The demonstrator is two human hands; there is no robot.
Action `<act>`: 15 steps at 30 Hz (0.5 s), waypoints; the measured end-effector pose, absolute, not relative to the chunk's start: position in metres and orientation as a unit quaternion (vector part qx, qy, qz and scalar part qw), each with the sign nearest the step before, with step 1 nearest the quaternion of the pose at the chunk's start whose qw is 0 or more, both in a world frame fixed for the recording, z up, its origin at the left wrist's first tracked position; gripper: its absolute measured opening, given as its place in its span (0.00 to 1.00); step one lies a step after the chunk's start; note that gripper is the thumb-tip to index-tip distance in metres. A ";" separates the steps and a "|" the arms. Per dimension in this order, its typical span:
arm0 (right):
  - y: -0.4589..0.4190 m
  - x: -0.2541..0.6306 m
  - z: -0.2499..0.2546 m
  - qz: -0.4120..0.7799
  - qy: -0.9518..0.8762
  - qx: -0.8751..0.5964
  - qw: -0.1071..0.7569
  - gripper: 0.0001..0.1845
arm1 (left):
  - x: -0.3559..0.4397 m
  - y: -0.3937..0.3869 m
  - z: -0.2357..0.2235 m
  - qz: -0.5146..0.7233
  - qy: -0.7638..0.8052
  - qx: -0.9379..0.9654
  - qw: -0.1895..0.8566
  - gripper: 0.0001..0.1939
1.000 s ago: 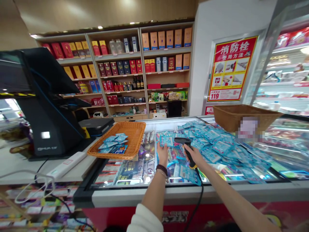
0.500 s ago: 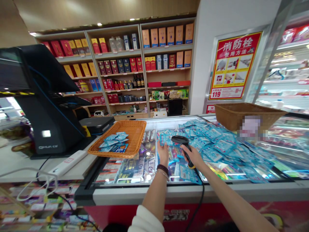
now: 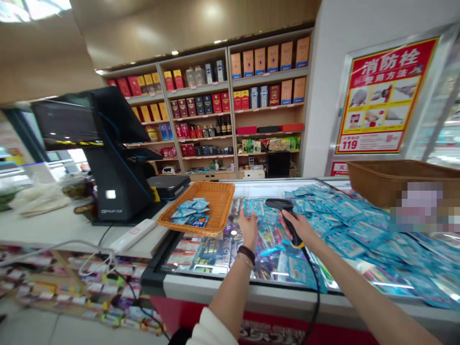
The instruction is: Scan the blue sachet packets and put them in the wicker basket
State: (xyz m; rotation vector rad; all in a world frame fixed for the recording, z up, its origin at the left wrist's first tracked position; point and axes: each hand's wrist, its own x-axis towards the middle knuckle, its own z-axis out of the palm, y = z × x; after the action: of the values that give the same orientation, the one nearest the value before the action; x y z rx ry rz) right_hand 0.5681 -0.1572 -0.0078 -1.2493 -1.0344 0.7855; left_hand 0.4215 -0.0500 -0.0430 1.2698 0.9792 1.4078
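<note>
My left hand [image 3: 248, 224] is closed on a small blue packet [image 3: 256, 207], held just over the glass top of the freezer. To its right, my right hand [image 3: 295, 225] grips a black barcode scanner [image 3: 279, 204] by the handle, its head pointing left toward the packet. The scanner's cable runs down over the freezer's front edge. A large loose pile of blue packets [image 3: 345, 215] covers the glass to the right. On the left, an orange wicker basket [image 3: 224, 206] contains several similar packets [image 3: 190, 211].
A dark checkout terminal [image 3: 118, 163] stands on the white counter [image 3: 32, 230] at left, with a white power strip [image 3: 134, 235] near the edge. At right sits a brown basket [image 3: 381, 179]. Shelves of boxed bottles [image 3: 219, 103] line the back wall.
The view has turned left, so the scene sits further right. The packet in my left hand is lifted and shows more plainly beside the scanner. Both hands keep their hold.
</note>
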 end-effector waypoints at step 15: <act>-0.049 0.425 0.029 0.436 -0.447 -0.484 0.613 0.24 | 0.196 0.028 0.015 0.606 0.552 0.445 0.362 0.27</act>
State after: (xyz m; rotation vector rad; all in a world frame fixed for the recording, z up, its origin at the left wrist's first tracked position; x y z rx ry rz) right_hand 0.4250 -0.0492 0.0286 -1.1169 -1.0309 1.0053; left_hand 0.1963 0.0284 0.0146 1.1450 1.4204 1.5606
